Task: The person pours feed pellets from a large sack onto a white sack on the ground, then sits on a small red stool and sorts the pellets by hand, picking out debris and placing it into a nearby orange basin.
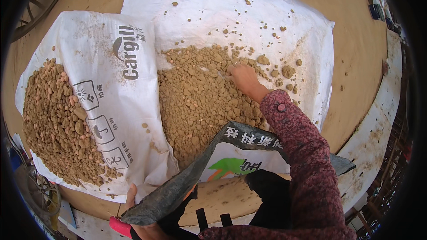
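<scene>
White sacks, two: the back sack (231,6) is carrying the broad heap (200,102) at centre; the left sack (138,111) is bearing the second heap (49,120). Work, by my judgement, is standing partway: two heaps are lying apart, with plenty remaining at centre. Broad heap: dull brown, dry-looking, crumbly, a few pinkish bits showing. Second heap: coarser, more pinkish lumps mixing in. Dark-edged sack (164,204): is lying along the near side. Right hand (245,80): is reaching into the broad heap's far side, fingers bending close together; whether they are grasping anything, I cannot tell. Left hand (147,230): is showing partly beneath the dark edge, its hold unclear. Loose clods (288,71): are lying right of the right hand.
</scene>
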Action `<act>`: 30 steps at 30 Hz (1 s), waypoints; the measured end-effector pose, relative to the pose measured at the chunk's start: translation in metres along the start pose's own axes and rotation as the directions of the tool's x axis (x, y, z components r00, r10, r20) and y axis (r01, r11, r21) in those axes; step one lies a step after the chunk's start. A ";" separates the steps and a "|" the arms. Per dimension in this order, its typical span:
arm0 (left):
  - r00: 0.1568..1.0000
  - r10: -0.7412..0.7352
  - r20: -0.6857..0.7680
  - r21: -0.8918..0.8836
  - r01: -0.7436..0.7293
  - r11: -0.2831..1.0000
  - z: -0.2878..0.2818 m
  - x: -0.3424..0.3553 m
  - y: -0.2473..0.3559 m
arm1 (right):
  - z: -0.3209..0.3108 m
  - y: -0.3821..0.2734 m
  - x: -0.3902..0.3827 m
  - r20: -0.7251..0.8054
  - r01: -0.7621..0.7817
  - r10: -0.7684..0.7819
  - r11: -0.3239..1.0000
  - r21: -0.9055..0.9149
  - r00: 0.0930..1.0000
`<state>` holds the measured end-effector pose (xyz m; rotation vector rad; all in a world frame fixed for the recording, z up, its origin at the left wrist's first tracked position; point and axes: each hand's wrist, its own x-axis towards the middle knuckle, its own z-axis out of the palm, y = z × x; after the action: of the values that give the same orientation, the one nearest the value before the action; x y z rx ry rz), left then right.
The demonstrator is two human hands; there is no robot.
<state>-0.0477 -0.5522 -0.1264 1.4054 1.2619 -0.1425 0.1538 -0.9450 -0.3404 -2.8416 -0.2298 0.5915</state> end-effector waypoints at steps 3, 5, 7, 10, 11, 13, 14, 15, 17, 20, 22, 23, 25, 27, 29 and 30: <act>0.995 0.078 -0.057 0.012 -0.078 0.997 0.008 0.000 0.004 | -0.002 0.007 0.006 0.011 0.067 -0.067 0.996 0.059 0.998; 0.991 0.112 -0.075 -0.003 -0.113 0.994 0.021 -0.013 0.014 | -0.004 0.015 0.012 0.080 0.000 -0.022 0.965 0.263 0.997; 0.991 0.133 -0.005 -0.017 -0.133 0.991 0.032 -0.031 0.025 | -0.002 0.021 0.015 0.082 0.017 -0.048 0.942 0.335 0.995; 0.975 0.206 -0.083 0.023 -0.204 0.979 0.048 -0.018 0.024 | 0.004 0.025 0.011 -0.116 0.212 -0.188 0.944 0.252 0.975; 0.986 0.099 -0.136 -0.104 -0.113 0.988 0.044 -0.009 0.026 | 0.007 0.023 0.009 -0.178 0.271 -0.233 0.933 0.236 0.956; 0.995 -0.087 0.051 -0.292 0.098 0.951 0.028 0.014 0.025 | 0.011 0.019 0.006 -0.230 0.333 -0.292 0.929 0.163 0.928; 0.966 -0.236 0.106 -0.406 0.259 0.876 0.020 0.022 0.021 | 0.012 0.017 0.006 -0.221 0.333 -0.304 0.937 0.109 0.927; 0.958 -0.217 0.189 -0.428 0.279 0.860 0.013 0.026 0.016 | 0.011 0.015 0.008 -0.182 0.316 -0.301 0.947 0.061 0.936; 0.960 -0.206 0.192 -0.443 0.272 0.854 0.006 0.033 0.008 | 0.007 0.015 0.012 -0.076 0.244 -0.232 0.942 0.230 0.970; 0.967 -0.141 0.213 -0.419 0.220 0.881 0.008 0.033 0.008 | -0.004 0.020 0.019 0.157 -0.043 -0.140 0.599 0.800 0.978; 0.950 -0.222 0.220 -0.445 0.300 0.844 0.016 0.030 0.013 | -0.015 0.028 0.022 0.342 -0.312 -0.141 0.198 0.929 0.929; 0.943 -0.247 0.224 -0.448 0.325 0.833 0.019 0.029 0.015 | -0.019 0.030 0.024 0.323 -0.317 -0.157 0.058 0.946 0.933; 0.954 -0.227 0.194 -0.392 0.288 0.874 0.020 0.026 0.015 | -0.027 0.031 0.037 0.232 -0.273 -0.175 -0.264 0.925 0.957; 0.960 -0.238 0.146 -0.334 0.274 0.902 0.010 0.030 0.009 | -0.039 0.036 0.068 0.176 -0.175 -0.034 0.041 0.984 0.984; 0.946 -0.262 0.191 -0.310 0.311 0.898 -0.010 0.037 -0.011 | -0.054 0.046 0.111 -0.054 -0.067 0.193 0.566 0.822 0.980; 0.955 -0.271 0.116 0.013 0.272 0.962 -0.027 0.042 -0.020 | -0.060 0.051 0.134 -0.324 -0.004 0.202 0.853 0.522 0.924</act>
<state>-0.0598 -0.5127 -0.1606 1.1970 1.3509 -0.4052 0.3055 -0.9792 -0.3502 -2.3785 0.1381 0.0937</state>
